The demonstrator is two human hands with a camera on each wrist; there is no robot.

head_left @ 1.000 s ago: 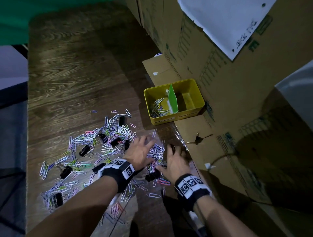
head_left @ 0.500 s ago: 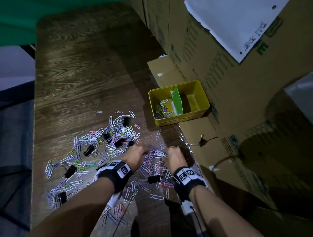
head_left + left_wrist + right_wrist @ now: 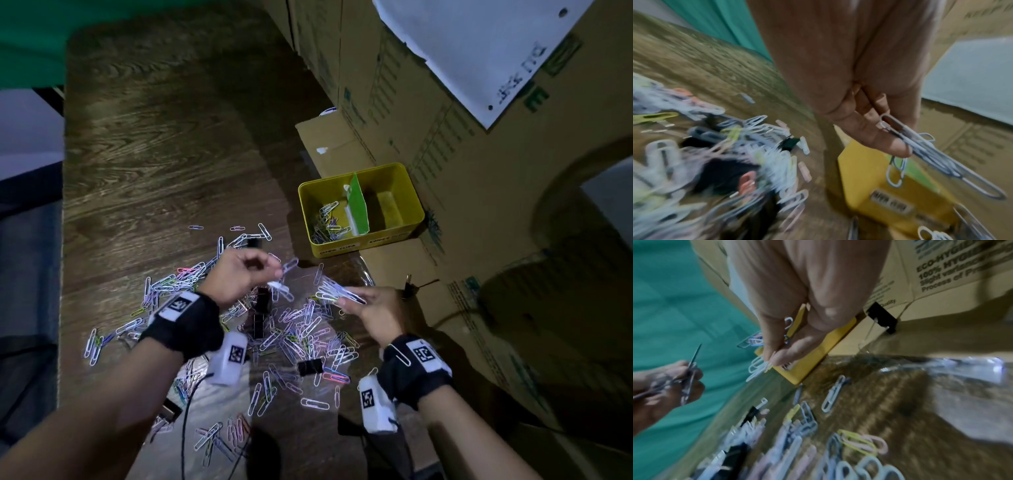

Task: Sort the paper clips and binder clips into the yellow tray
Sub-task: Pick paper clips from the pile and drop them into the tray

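Clips lie scattered across the wooden surface (image 3: 164, 164): we see a wide heap of paper clips (image 3: 294, 329) in pale colours with a few black binder clips (image 3: 310, 366) mixed in. The yellow tray (image 3: 409, 192) sits just beyond the heap, against the cardboard boxes (image 3: 445, 144), split by a green divider (image 3: 358, 205); from the head view its left compartment holds paper clips, a detail neither wrist view gives us. Our left hand (image 3: 236, 277) hangs above the heap with fingers curled, pinching a small bunch of paper clips; the left wrist view shows them gripped between thumb (image 3: 875, 136) and finger, one dangling below. Our right hand (image 3: 375, 311) hangs near the tray and pinches its own bundle, which the right wrist view shows pressed between fingertips (image 3: 781, 356). That view alone shows us a black binder clip (image 3: 881, 318) fastened to a cardboard edge beside the tray.
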